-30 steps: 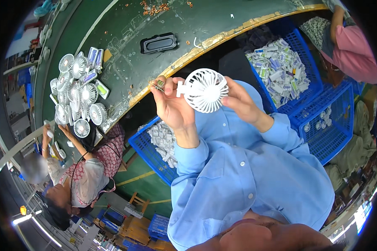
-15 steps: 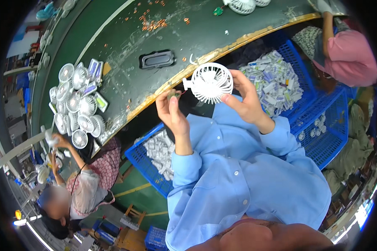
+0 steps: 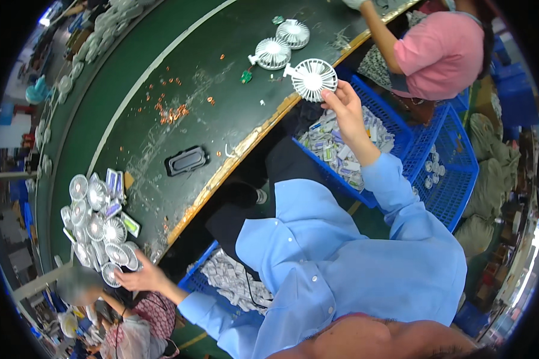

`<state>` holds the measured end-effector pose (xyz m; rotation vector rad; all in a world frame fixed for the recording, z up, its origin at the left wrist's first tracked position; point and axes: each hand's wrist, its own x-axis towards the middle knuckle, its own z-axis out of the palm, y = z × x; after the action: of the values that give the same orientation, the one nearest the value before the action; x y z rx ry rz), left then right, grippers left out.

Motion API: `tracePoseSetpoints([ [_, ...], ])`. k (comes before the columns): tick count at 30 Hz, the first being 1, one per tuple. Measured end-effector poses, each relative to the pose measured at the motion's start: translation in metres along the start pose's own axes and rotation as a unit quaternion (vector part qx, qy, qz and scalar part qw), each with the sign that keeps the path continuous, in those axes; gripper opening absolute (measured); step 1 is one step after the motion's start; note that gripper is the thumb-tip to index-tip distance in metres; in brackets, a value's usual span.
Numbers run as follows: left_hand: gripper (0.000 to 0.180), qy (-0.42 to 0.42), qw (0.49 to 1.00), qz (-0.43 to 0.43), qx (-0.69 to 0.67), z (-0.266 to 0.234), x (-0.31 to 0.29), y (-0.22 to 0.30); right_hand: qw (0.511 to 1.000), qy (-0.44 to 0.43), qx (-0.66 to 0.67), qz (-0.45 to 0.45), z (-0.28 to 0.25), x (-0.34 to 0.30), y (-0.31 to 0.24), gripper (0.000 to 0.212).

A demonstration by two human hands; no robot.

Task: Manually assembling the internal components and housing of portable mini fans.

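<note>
Since the earlier frame, the left hand [image 3: 141,275] has left the board by the fan's stem and gone to the pile [image 3: 96,224] at the near left of the desk [image 3: 221,107], while the right hand [image 3: 344,107] has carried the fan [image 3: 314,79] toward the far right. That fan now shows at the desk's edge, its short stem pointing left (whether it touches the top cannot be told). The right hand is closed on its rim, thumb against fingers. The left hand is wide, fingers parted beside the pile's nearest fans; whether they grip one is unclear.

Farther off, just beyond the held fan, two white fans [image 3: 273,54] lie side by side, with a green board [image 3: 246,76] just left of the nearer one. Copper bits [image 3: 172,113] are scattered at mid-desk, and a dark tray [image 3: 187,161] lies between them and the near edge. Below the desk, a blue crate [image 3: 403,136] on the right holds many small packs, and another crate [image 3: 191,274] at the near left holds white pieces. A co-worker in pink [image 3: 440,54] is at the far right.
</note>
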<state>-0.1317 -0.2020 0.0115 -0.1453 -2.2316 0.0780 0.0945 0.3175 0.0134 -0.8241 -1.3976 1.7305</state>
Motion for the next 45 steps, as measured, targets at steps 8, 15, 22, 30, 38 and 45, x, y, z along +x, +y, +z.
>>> tracePoseSetpoints([
  [8,0.091,-0.186,0.967,-0.113,-0.129,0.043,-0.01,-0.033,0.998,0.01,0.013,-0.058,0.001,0.021,0.001,0.038],
  [15,0.085,-0.172,0.961,-0.152,-0.154,0.049,0.009,-0.022,0.998,-0.004,-0.014,-0.068,-0.001,0.014,0.012,0.038],
  [22,0.065,-0.148,0.91,-0.264,-0.284,0.048,0.023,-0.022,0.999,0.011,0.026,-0.043,-0.006,0.022,0.015,0.038],
  [30,0.058,-0.136,0.909,-0.25,-0.303,0.049,0.052,-0.031,0.988,0.097,0.098,0.073,-0.022,0.119,0.022,0.039],
  [38,0.057,-0.137,0.922,-0.237,-0.273,0.046,0.072,-0.028,0.962,0.19,0.173,0.097,-0.036,0.216,0.049,0.035],
  [45,0.058,-0.141,0.944,-0.2,-0.222,0.035,0.08,-0.029,0.961,0.223,0.146,0.074,-0.027,0.217,0.046,0.068],
])
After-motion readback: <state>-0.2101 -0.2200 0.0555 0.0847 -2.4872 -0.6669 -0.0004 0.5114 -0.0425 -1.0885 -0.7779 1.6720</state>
